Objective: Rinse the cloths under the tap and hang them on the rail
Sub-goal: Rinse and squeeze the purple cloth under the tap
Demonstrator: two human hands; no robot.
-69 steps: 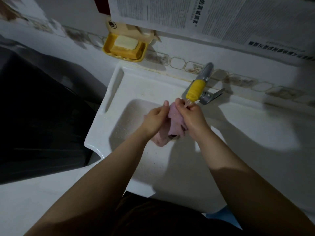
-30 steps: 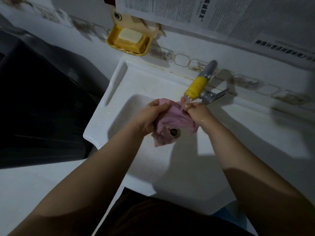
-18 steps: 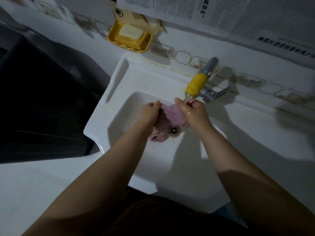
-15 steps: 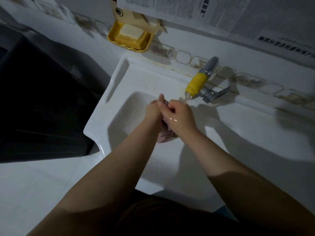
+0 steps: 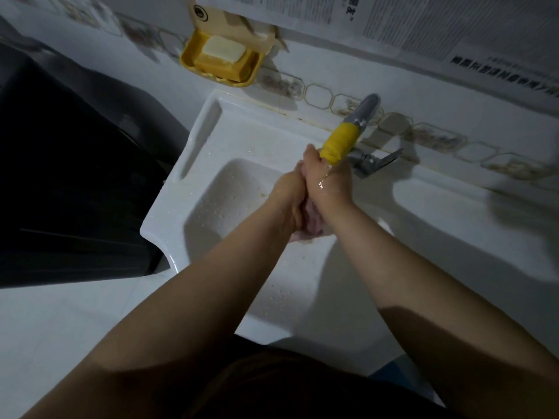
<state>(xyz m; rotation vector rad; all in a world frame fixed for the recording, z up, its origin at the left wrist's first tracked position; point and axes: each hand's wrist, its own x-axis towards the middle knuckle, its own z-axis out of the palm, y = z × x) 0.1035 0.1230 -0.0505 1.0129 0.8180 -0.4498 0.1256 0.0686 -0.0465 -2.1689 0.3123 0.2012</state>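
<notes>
Both hands, left [image 5: 287, 198] and right [image 5: 328, 182], squeeze the cloth [image 5: 311, 220] under the tap [image 5: 340, 143]; rinsing; next likely wringing, then hanging.

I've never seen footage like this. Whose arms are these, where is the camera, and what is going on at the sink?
No machine here: a person wears a camera on the head, looking down at their own bare arms. The left hand and right hand are pressed together around a pink cloth, squeezing it under the tap, which has a yellow sleeve. Below is a white sink. On the wall hangs a yellow soap dish holding a bar of soap. No rail shows in this view.
</notes>
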